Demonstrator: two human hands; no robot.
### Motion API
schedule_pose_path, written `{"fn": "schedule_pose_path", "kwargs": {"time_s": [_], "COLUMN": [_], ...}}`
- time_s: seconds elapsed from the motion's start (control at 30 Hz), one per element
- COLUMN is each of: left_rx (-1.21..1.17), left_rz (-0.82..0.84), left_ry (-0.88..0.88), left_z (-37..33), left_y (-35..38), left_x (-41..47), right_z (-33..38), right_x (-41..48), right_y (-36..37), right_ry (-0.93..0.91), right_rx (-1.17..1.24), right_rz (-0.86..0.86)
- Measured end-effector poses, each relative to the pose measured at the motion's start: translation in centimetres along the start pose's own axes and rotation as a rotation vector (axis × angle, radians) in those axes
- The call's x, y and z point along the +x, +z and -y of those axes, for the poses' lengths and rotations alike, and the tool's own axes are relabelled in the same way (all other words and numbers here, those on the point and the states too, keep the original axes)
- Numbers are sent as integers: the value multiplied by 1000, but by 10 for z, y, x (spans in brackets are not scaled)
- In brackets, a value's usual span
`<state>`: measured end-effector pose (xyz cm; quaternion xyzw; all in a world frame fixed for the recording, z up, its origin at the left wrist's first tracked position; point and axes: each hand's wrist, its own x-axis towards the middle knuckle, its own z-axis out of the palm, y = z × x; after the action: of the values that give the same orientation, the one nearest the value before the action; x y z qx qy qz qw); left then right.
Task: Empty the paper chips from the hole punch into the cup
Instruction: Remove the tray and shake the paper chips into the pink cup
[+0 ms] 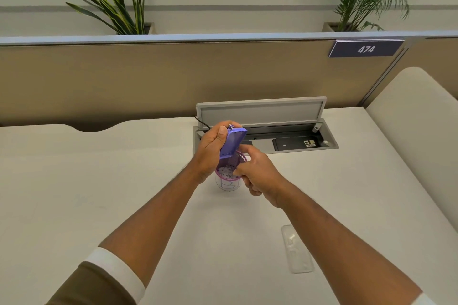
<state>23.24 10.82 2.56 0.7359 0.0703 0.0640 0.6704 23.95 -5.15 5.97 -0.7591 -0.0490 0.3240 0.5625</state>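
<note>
White desk surface (pixel 99 181) fills the lower frame, backed by a tan partition with a "474" sign (pixel 366 49) at upper right and an open cable tray (pixel 285 136) at center.

Just below frame center stands the cup (pixel 228 182), clear with a purple rim and handwriting on its side; pale paper chips (pixel 226 171) lie inside it. Directly above the cup's mouth is the hole punch (pixel 233 142), a small lavender-purple plastic body with its flat underside facing the camera and a bit of metal at its top end. Its long axis runs steeply, upper end tilted toward the frame's upper right, lower end pointing down into the cup.

Left hand (pixel 210 148) grasps the punch along its left edge. Right hand (pixel 255 171) sits beside the cup's right rim, fingers curled, index finger reaching up to the punch's lower right edge; I cannot tell whether it grips anything.

A clear plastic piece (pixel 296 249) lies flat at lower right.
</note>
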Motion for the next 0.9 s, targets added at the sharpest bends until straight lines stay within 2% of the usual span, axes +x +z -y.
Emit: {"fn": "schedule_pose_path", "kwargs": {"time_s": [0.13, 0.2, 0.27, 0.33, 0.67, 0.9], "left_rx": [-58, -89, -118, -138, -276, -673], "left_rz": [-31, -46, -74, -105, -199, -379], "left_ry": [-40, -40, -39, -47, -102, -186], "left_z": [-3, -6, -7, -9, -14, -19], "left_y": [-2, -2, -1, -3, 0, -4], "left_x": [-2, -3, -4, -4, -11, -9], "right_z": [0, 1, 4, 7, -7, -50], "right_x": [4, 2, -3, -7, -21, -47], "right_y": [-1, -1, -1, -1, -5, -22], "right_ry": [-10, -8, -28, -55, -112, -135], "right_rx": [74, 76, 1, -34, -30, -170], "right_rz": [-139, -94, 22, 40, -178, -391]}}
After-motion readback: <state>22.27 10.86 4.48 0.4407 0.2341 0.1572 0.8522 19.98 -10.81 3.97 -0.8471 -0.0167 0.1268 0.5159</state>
